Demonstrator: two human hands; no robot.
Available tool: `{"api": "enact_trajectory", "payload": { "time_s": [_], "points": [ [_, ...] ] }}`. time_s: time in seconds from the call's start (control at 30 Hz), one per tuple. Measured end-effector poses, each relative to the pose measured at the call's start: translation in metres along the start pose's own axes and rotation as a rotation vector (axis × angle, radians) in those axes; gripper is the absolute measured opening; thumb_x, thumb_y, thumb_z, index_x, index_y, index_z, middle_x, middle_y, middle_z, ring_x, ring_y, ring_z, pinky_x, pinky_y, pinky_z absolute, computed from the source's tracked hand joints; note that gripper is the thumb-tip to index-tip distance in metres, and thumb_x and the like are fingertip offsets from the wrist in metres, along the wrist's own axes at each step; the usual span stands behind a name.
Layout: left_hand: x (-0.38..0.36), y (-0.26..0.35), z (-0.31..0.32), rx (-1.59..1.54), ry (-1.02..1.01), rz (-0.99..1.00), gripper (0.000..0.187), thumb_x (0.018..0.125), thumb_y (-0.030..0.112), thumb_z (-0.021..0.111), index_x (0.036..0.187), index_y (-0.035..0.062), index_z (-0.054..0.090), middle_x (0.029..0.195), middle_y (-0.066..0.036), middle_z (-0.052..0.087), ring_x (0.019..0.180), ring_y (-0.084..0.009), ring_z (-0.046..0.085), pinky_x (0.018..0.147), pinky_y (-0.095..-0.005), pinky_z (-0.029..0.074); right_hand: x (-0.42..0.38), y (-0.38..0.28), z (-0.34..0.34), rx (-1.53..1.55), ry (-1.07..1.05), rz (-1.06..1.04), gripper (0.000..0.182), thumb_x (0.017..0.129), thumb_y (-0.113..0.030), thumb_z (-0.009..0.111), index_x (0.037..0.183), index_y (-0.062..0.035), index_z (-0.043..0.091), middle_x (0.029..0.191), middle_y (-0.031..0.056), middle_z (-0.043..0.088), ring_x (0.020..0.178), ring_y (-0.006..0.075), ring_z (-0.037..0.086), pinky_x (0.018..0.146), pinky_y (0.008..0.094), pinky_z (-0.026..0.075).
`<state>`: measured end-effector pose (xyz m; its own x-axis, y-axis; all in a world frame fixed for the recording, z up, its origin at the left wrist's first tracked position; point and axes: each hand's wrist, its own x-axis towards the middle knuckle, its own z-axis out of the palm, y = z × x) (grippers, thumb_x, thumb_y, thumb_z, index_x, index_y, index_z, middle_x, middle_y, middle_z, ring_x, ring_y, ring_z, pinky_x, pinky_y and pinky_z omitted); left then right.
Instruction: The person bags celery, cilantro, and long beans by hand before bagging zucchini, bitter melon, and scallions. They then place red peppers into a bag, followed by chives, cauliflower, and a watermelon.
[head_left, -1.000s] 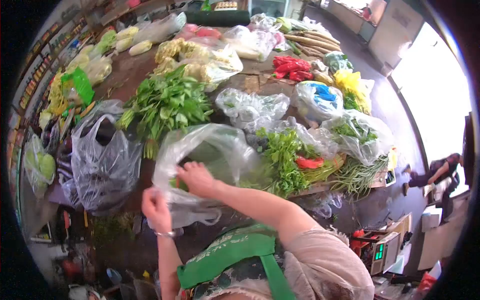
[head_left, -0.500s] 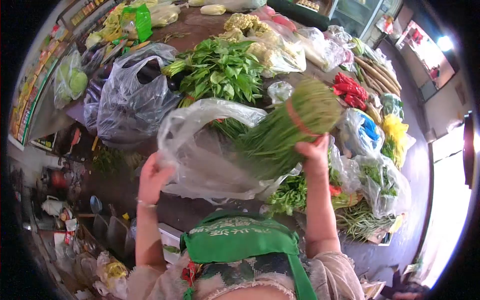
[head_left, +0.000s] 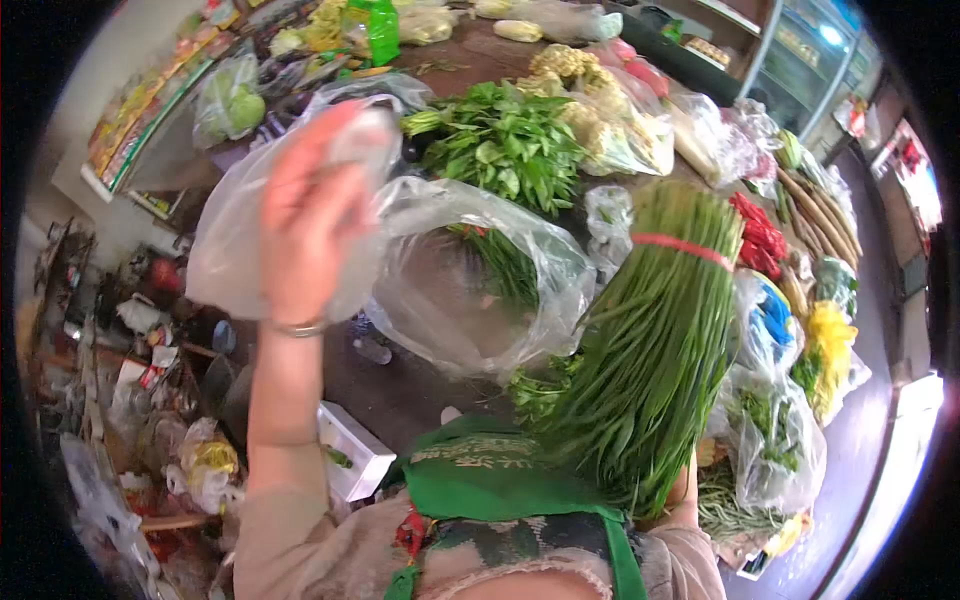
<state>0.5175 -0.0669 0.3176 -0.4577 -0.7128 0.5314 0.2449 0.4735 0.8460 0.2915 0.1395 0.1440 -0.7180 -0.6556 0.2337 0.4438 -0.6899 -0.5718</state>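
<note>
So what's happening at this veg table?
A person in a green apron has a red-banded bunch of garlic chives up on their right side. The right hand is hidden behind the bunch. The left hand, blurred, is raised with clear plastic in its fingers. Between them a clear plastic bag gapes open, with more long green leaves showing in or through it; the held bunch is outside it.
</note>
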Motion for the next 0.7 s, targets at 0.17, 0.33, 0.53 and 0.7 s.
{"api": "enact_trajectory", "payload": {
  "time_s": [0.17,0.33,0.53,0.7],
  "points": [
    [0.001,0.008,0.072,-0.149,-0.361,0.096,0.038,0.092,0.001,0.050,0.131,0.0042,0.051,0.110,-0.005,0.064,0.066,-0.0049,0.053,0.055,-0.0172,0.040,0.001,0.021,0.017,0.049,0.030,-0.028,0.087,0.075,-0.054,0.061,0.141,-0.0033,0.034,0.128,0.0167,0.052,0.115,0.0327,0.054,0.095,0.0463,0.048],
    [-0.004,0.018,0.082,-0.214,-0.650,0.129,0.034,0.091,-0.002,0.050,0.125,-0.0034,0.055,0.112,-0.008,0.064,0.075,-0.0074,0.057,0.066,-0.0201,0.044,-0.016,0.019,0.008,0.064,0.104,-0.080,0.087,0.076,-0.054,0.061,0.141,-0.0034,0.034,0.128,0.0166,0.052,0.114,0.0327,0.054,0.095,0.0463,0.048],
    [0.003,0.037,0.084,-0.160,-0.862,-0.026,0.031,0.088,-0.006,0.050,0.117,-0.0049,0.061,0.112,-0.012,0.066,0.105,-0.0178,0.062,0.091,-0.0293,0.047,-0.017,0.047,0.032,0.080,0.142,-0.069,0.086,0.077,-0.055,0.060,0.141,-0.0036,0.034,0.129,0.0165,0.052,0.114,0.0327,0.054,0.095,0.0463,0.048],
    [-0.008,0.065,0.091,0.032,-1.076,0.125,0.037,0.081,-0.010,0.052,0.116,-0.0044,0.063,0.109,-0.014,0.067,0.101,-0.0213,0.064,0.089,-0.0303,0.047,-0.017,0.059,0.033,0.093,0.156,-0.034,0.085,0.078,-0.056,0.059,0.140,-0.0038,0.034,0.129,0.0164,0.051,0.114,0.0327,0.054,0.095,0.0463,0.048]
  ]
}}
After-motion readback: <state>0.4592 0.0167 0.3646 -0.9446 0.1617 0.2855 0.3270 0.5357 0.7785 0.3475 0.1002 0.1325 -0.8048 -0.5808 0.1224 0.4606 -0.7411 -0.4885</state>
